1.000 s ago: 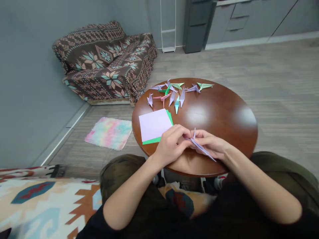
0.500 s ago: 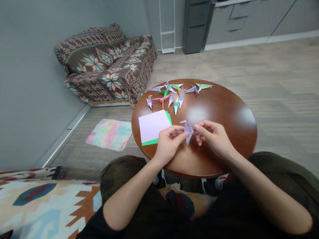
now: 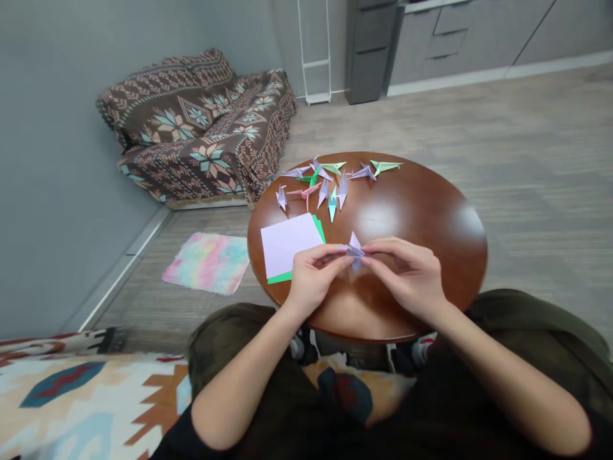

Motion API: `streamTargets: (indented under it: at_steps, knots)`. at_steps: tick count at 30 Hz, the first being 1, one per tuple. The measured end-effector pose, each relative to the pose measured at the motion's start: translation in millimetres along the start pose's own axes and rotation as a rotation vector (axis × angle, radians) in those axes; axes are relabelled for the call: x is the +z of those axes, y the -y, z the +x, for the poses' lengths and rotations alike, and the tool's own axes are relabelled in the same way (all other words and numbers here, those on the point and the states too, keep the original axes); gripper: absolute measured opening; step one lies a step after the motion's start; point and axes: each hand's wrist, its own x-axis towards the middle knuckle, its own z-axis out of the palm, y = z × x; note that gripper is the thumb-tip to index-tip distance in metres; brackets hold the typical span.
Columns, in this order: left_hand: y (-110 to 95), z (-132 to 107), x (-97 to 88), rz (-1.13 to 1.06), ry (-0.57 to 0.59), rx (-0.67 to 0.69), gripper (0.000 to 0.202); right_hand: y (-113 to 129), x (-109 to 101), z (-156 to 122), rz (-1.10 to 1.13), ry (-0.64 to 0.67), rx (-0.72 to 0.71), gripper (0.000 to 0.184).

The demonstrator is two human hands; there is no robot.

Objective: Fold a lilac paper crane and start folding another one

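Head view — left hand [image 3: 316,278] and right hand [image 3: 405,275] pinch lilac paper crane [image 3: 355,251] — axis upright.

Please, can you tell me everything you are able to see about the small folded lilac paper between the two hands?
This small piece of pale lilac origami paper looks thin and matte. It is folded in layers, with one point upward and another downward. The left hand and right hand pinch its middle with their fingers, hiding part of it. It is held over the round brown wooden table and appears not to touch it.
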Motion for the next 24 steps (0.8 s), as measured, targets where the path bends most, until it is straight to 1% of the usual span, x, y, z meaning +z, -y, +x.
streamTargets:
  at_steps: [3,6,8,12,15,18,20,24]
  knots:
    - [-4.4,-2.1,-1.7,0.079,0.022,0.086,0.014,-1.1,-0.3,-2.7,0.080,-0.004,0.032,0.015]
    - [-4.7,-4.0,-1.3,0.129,0.022,0.129,0.013,-3.3,1.0,-4.7,0.122,-0.022,0.094,0.012]
    - [-3.1,-4.6,-0.6,0.124,0.018,0.125,0.013,-4.3,1.7,-5.0,0.112,-0.036,0.091,0.008]
    - [1.3,-4.3,-0.1,0.102,0.006,0.108,0.014,-6.1,3.6,-5.5,0.096,-0.040,0.064,0.008]
    - [4.4,-4.0,-0.3,0.150,-0.015,0.091,0.015,-9.1,7.5,-8.6,0.100,-0.036,0.098,0.005]
    - [7.2,-4.6,-0.1,0.222,-0.046,0.100,0.010,-12.6,12.6,-12.0,0.103,-0.033,0.155,0.002]
    - [8.3,-5.0,0.2,0.256,-0.057,0.131,0.008,-13.9,15.0,-12.8,0.111,-0.030,0.179,0.004]
    - [6.1,-4.9,-0.3,0.337,-0.010,0.255,0.006,-12.3,15.2,-10.7,0.170,-0.047,0.197,0.008]
